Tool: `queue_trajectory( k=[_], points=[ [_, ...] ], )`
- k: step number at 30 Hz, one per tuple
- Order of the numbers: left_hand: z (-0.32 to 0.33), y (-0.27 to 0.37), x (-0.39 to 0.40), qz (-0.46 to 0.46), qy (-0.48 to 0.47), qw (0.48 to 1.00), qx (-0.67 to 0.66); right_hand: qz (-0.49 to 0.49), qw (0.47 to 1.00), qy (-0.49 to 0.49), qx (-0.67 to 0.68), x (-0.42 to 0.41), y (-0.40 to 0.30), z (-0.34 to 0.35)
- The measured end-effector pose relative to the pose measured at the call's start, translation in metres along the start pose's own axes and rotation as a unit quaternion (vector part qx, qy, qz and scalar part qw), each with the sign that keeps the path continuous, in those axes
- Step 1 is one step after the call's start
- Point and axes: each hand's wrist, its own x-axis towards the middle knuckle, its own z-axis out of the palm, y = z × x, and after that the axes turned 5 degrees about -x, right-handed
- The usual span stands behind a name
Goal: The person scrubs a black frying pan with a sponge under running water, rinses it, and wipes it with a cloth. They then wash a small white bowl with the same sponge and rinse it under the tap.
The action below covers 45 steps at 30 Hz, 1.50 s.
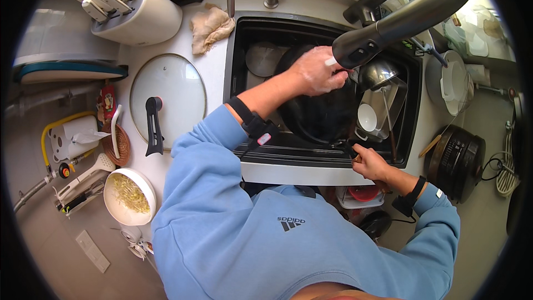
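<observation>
A black wok [320, 112] stands tilted in the dark sink [258, 154]. My right hand [369, 163] grips its handle at the sink's front edge. My left hand [318, 71], wet with suds, is over the wok's upper part. The spray head of the dark faucet [358, 48] partly covers its fingers, and a small white piece shows beside them; whether they hold it is unclear. Right of the wok are a steel ladle [378, 74], a rectangular metal pan [395, 96] and a small white bowl [367, 117]. A round metal lid or dish [263, 59] sits at the sink's back left.
Left of the sink lie a glass lid [175, 87] and a crumpled cloth [211, 28]. Behind them stands a knife block [145, 16]. A white bowl of bean sprouts [130, 198] is nearer me. To the right are a dark electric cooker [454, 162] and white pots [452, 77].
</observation>
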Motion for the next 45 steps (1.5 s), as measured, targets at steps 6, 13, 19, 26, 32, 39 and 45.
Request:
queue_trajectory(
  k=[6, 13, 19, 26, 32, 39, 45],
  points=[
    [-0.033, -0.094, -0.028, -0.290, 0.149, 0.907, -0.266, -0.030, 0.997, -0.020, 0.065, -0.008, 0.009, 0.004],
    [0.020, -0.151, -0.129, -0.505, 0.363, 0.558, -0.549, -0.044, 0.960, -0.064, 0.269, 0.018, -0.004, -0.001],
    [0.049, -0.100, -0.129, -0.502, 0.531, 0.504, -0.459, -0.018, 0.909, -0.098, 0.404, 0.026, -0.035, 0.001],
    [0.080, -0.048, -0.146, -0.458, 0.563, 0.558, -0.401, 0.002, 0.857, -0.110, 0.503, 0.032, -0.064, 0.009],
    [0.089, -0.026, -0.131, -0.404, 0.474, 0.782, -0.030, 0.018, 0.773, -0.124, 0.622, 0.057, -0.076, 0.019],
    [0.067, -0.007, -0.106, -0.106, 0.258, 0.950, 0.137, 0.044, 0.803, -0.106, 0.584, 0.061, -0.082, 0.024],
    [0.041, -0.005, -0.063, 0.004, 0.052, 0.992, 0.112, 0.052, 0.911, -0.093, 0.399, 0.052, -0.075, 0.027]
  ],
)
